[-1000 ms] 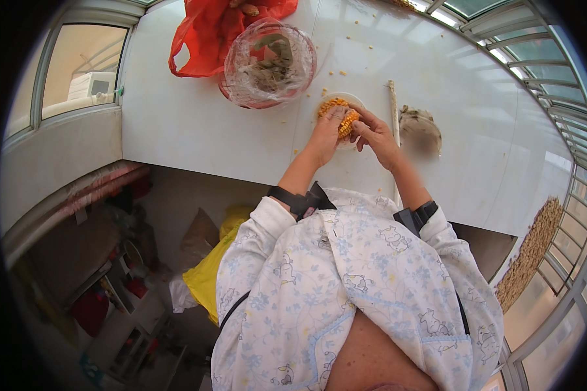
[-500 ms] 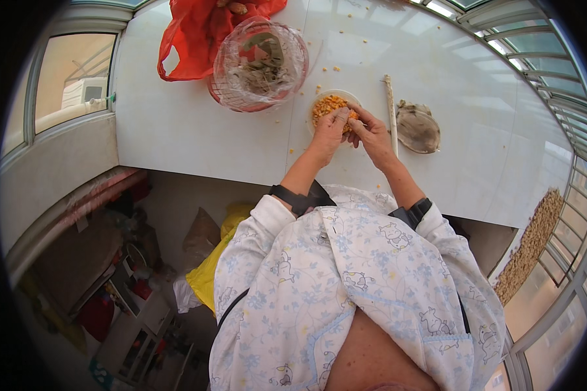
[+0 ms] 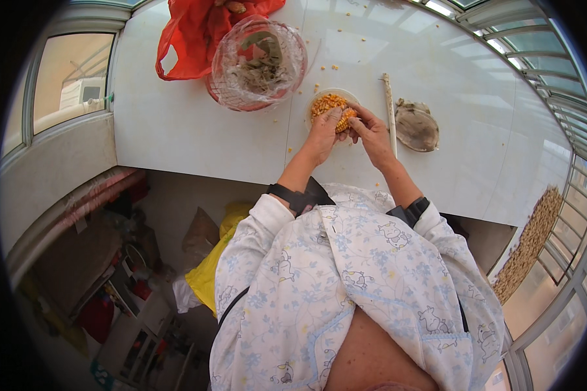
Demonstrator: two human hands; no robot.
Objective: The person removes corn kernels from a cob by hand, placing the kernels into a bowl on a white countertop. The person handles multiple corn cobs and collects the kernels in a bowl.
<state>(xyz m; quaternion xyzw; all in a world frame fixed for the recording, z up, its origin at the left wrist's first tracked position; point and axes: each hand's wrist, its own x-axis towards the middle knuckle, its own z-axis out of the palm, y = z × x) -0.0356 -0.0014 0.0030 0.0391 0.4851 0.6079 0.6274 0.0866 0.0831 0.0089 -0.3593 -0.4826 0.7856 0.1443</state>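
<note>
Over a pale bowl (image 3: 311, 109) of loose orange corn kernels (image 3: 327, 102), both my hands close round a piece of corn cob (image 3: 346, 120) with kernels on it. My left hand (image 3: 325, 133) grips the cob from the left, thumb on top. From the right, my right hand (image 3: 370, 132) holds its other end, with the thumb against the kernels. The fingers hide much of the cob. Just right of my right hand lies a long pale stick (image 3: 390, 111), and beyond it a flat grey-brown pad (image 3: 417, 126).
A red basket (image 3: 231, 99) lined with clear plastic holds dry husk-like scraps at the far left, against a red plastic bag (image 3: 189, 39). Stray kernels dot the white table (image 3: 202, 143). Pale nuts or pods (image 3: 528, 244) lie along the right ledge. Yellow sacking (image 3: 204, 277) sits below.
The cob has turned in my fingers, so more of its kernels show between my thumbs. Both hands stay over the bowl.
</note>
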